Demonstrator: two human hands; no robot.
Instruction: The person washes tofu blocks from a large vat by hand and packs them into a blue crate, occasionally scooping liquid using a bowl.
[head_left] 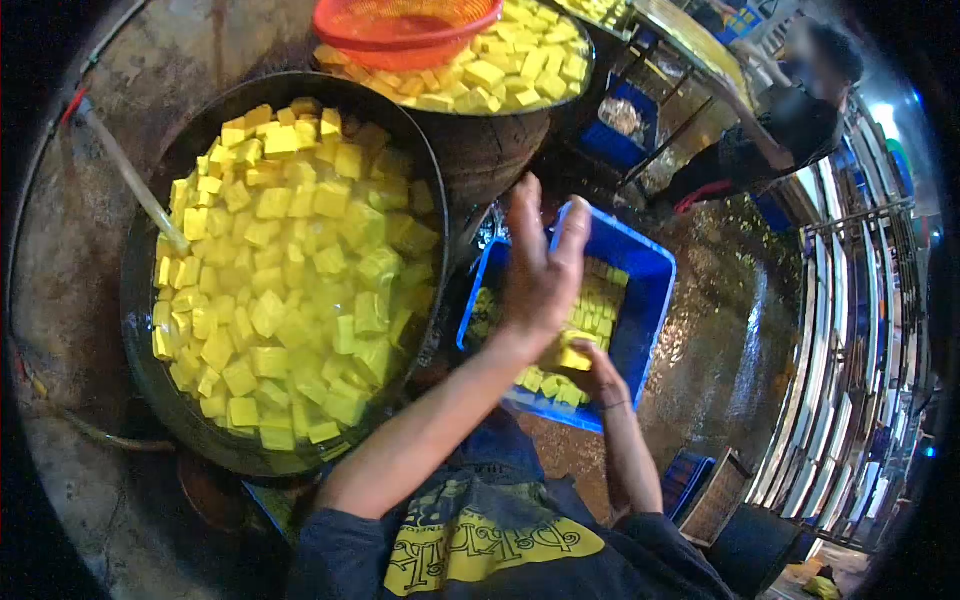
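My left hand (545, 275) is raised over a blue plastic crate (655, 300), its fingers stretched out and apart, with nothing in it. Lower and to the right, my right hand (603, 378) is closed around a yellow tofu block (574, 356) above the crate. Rows of yellow tofu pieces (600, 300) lie inside the crate, partly covered by my hands. To the left stands a large dark round pan (428, 160), full of yellow tofu blocks (270, 265) in yellowish liquid.
Behind the pan, an orange-red plastic basket (400, 45) rests on a second vat of tofu blocks (500, 75). A pipe (130, 170) reaches into the pan from the left. A person (790, 120) stands at the back right on the wet floor (740, 300), near stacked racks (840, 380).
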